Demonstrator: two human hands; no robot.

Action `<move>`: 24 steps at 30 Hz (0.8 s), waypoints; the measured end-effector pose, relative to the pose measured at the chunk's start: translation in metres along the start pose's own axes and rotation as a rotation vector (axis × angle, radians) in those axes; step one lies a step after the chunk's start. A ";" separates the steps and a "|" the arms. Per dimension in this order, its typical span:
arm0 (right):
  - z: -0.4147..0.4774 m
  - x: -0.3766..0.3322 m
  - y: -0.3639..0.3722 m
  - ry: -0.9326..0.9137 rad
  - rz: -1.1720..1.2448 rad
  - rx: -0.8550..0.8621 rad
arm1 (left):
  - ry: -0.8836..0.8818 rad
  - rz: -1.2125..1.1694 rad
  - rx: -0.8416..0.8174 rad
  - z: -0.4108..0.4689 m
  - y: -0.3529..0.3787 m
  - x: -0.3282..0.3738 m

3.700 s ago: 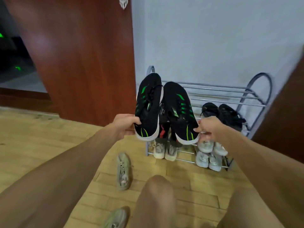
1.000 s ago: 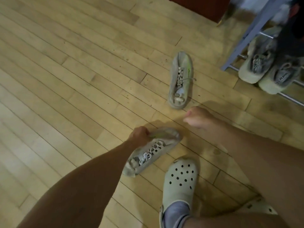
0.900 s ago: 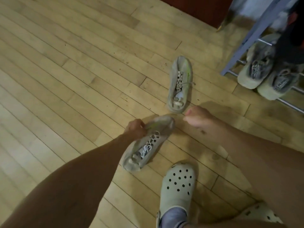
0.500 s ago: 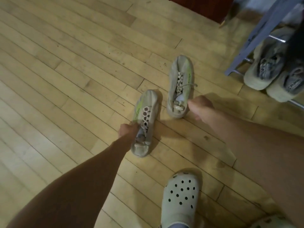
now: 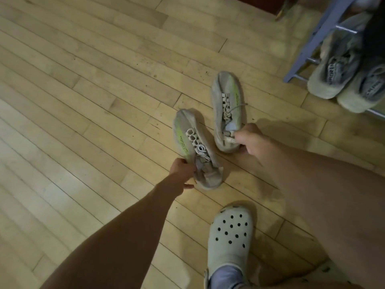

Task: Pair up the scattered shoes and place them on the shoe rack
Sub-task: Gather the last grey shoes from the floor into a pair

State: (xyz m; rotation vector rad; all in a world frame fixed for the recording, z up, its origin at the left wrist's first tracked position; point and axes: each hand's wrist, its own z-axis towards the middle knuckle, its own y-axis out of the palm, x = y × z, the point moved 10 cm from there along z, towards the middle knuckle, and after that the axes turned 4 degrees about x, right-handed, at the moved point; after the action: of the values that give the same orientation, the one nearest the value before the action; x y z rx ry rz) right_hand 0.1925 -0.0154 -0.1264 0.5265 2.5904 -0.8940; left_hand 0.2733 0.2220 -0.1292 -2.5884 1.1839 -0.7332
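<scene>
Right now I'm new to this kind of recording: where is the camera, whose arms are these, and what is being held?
There is no machine: a person wears a wide-angle camera on the head, so this one view looks down along their bare arms. The left hand grips the heel end of a grey sneaker with a green stripe; the right hand grips the heel of the matching sneaker. Both are at the wooden floor; whether lifted, I cannot tell. The pale clog is on the person's foot. At upper right stands a corner of the shoe rack, with another greyish pair on it.
</scene>
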 end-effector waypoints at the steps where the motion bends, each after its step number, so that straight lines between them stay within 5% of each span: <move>1: -0.003 0.010 -0.005 0.023 0.034 -0.009 | -0.003 -0.023 -0.011 0.000 0.001 0.000; 7: -0.023 0.044 -0.023 0.165 0.194 -0.159 | -0.008 -0.103 -0.007 0.007 0.000 -0.005; 14: -0.057 0.015 -0.036 0.086 0.032 -0.273 | 0.052 -0.110 0.058 -0.017 -0.006 0.010; 19: -0.105 -0.008 -0.085 -0.030 -0.148 -0.209 | 0.168 -0.174 0.057 -0.066 -0.019 0.057; 24: -0.165 -0.044 -0.169 -0.222 -0.102 0.026 | 0.392 -0.217 0.042 -0.139 -0.046 0.120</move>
State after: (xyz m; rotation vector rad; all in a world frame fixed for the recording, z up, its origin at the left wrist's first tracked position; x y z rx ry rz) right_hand 0.1214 -0.0427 0.1014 0.2851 2.4241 -0.9626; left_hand 0.2980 0.1649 0.0498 -2.6404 0.9687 -1.3451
